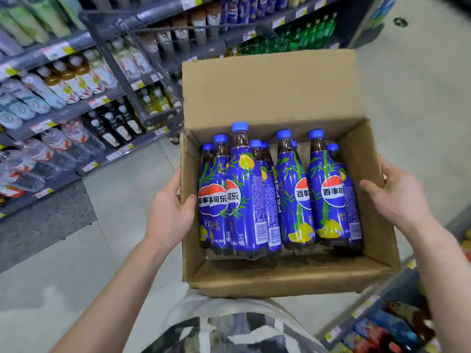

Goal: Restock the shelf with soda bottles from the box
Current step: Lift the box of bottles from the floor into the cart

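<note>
Close above my patterned shirt (229, 327) I am holding the box (267, 281), soda bottles (244, 200) packed inside with caps pointing away, left hand (170, 212) and right hand (397, 197) each gripping a side wall, thumb over the rim, and I am judging a level carry toward the shelf (76, 108) on my left safest.

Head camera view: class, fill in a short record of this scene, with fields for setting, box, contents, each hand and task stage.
setting: shop aisle, stocked drink shelves on the left
box: open cardboard box, far flap raised, held off the floor
contents: soda bottles, blue caps and labels, standing upright
left hand: grips the box's left wall, thumb over the rim
right hand: grips the right wall, thumb over the rim
task stage: all bottles in the box, none in hand
</note>
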### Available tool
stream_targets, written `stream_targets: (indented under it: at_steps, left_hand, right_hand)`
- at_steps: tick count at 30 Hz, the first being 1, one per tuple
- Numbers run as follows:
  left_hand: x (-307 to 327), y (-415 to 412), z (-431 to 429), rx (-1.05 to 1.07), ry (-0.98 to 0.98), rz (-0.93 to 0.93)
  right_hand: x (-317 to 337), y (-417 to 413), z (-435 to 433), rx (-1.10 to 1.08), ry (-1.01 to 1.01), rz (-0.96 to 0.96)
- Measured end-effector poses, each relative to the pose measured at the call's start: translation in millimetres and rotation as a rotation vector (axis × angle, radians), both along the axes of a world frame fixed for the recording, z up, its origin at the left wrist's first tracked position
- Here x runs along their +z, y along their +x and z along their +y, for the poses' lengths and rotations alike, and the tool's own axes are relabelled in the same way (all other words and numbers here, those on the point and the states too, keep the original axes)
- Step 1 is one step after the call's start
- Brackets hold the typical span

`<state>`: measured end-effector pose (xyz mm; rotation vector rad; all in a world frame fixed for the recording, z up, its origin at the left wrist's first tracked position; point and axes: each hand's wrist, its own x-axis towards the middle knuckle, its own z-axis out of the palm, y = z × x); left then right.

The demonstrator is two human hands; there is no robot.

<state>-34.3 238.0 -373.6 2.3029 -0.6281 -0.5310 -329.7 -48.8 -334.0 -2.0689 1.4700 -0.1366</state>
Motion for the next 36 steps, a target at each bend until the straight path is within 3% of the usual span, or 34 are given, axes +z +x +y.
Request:
stream_targets:
  at_steps: [16, 31, 36]
  left_hand:
    - [34.2, 58.4, -162.7, 0.127, -0.018, -0.019]
    - [38.4, 37.2, -300.8, 0.507, 0.095, -0.016]
    - [54.4, 40.8, -349.9, 0.528, 0.089, -0.04]
  right_hand:
    - [-11.2, 95.9, -194.1, 0.087, -0.024, -0.051]
    - [-17.2, 209.2, -401.4, 0.51, -0.016, -0.011]
    - [-15.8, 240.8, -453.6, 0.593, -0.018, 0.022]
